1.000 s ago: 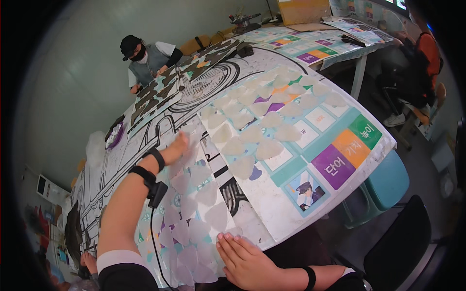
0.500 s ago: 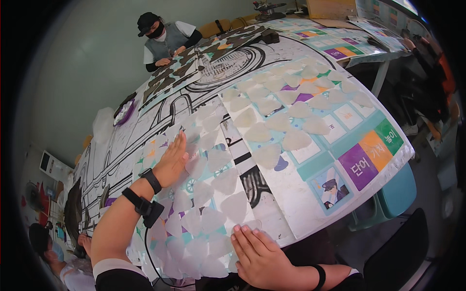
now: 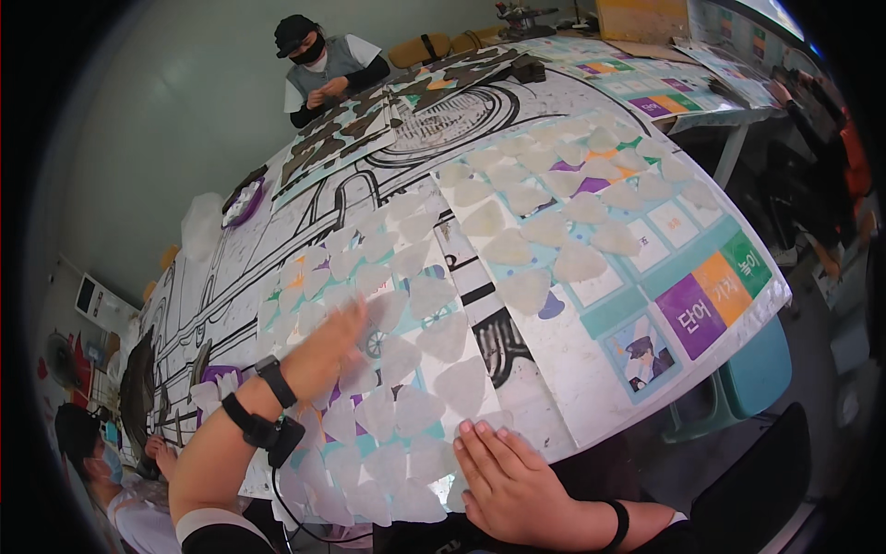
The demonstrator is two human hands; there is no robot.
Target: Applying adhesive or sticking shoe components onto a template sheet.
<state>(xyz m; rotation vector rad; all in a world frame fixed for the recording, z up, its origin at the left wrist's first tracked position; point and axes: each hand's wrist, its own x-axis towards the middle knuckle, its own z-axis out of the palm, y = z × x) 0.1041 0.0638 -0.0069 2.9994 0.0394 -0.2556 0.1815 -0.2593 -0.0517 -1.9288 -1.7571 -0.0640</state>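
Note:
Rows of thin, whitish, translucent pieces (image 3: pixel 431 294), rounded on one side and tapering on the other, cover a printed sheet (image 3: pixel 461 395) in front of me. My left hand (image 3: pixel 334 343) is over the middle of these pieces, its fingers smeared by motion, so I cannot tell whether it touches or holds one. At the sheet's near right corner, my right hand (image 3: pixel 509 482) lies flat with its fingers stretched out, touching the edge beside the nearest pieces. A second printed board (image 3: pixel 609 314) to the right carries more of the same pale pieces.
Across the table, a person (image 3: pixel 323 78) works beside boards of dark pieces (image 3: pixel 341 134). Another person (image 3: pixel 111 480) is at the lower left. A purple tray (image 3: pixel 244 203) stands at the left edge. A teal stool (image 3: pixel 748 379) and a dark chair (image 3: pixel 752 471) flank the near right.
My left hand has drawn nearer over the pieces and now blurs. My right hand stays at the corner. The view has shifted slightly, and the person across has brought both hands together.

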